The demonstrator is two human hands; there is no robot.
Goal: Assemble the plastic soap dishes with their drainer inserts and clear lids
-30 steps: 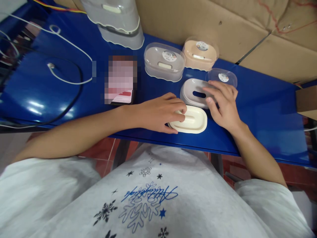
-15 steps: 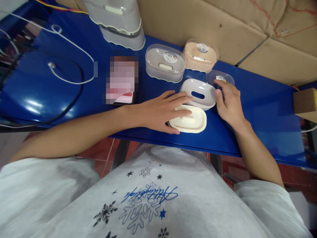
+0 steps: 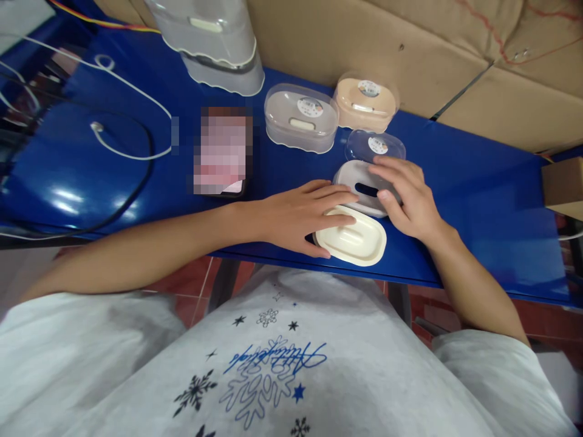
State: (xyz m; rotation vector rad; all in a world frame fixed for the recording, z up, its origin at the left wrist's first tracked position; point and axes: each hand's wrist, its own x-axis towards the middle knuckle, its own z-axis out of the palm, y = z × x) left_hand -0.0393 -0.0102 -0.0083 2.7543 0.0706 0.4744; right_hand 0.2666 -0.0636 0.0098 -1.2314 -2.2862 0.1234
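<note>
A cream oval tray (image 3: 364, 243) lies near the front edge of the blue table, with my left hand (image 3: 303, 218) spread over its left side, fingers apart. Its fingertips also reach the left edge of a grey oval lid (image 3: 353, 176) with a dark slot. Over the right side of that lid is my right hand (image 3: 410, 200), thumb and fingers apart, touching or just above it. Behind the lid lies a clear cover (image 3: 357, 144) with a round label, close to my right fingertips.
A grey box (image 3: 291, 136) and a peach box (image 3: 364, 109), both with clear covers, stand at the back. Stacked grey containers (image 3: 223, 76) stand further left. A phone (image 3: 232, 187) and a white cable (image 3: 132, 79) lie on the left. Cardboard (image 3: 319, 42) borders the back.
The clear cover has moved left, behind the grey lid. The grey lid has shifted slightly toward me, and the cream tray has turned slightly. My right hand has moved left over the lid.
</note>
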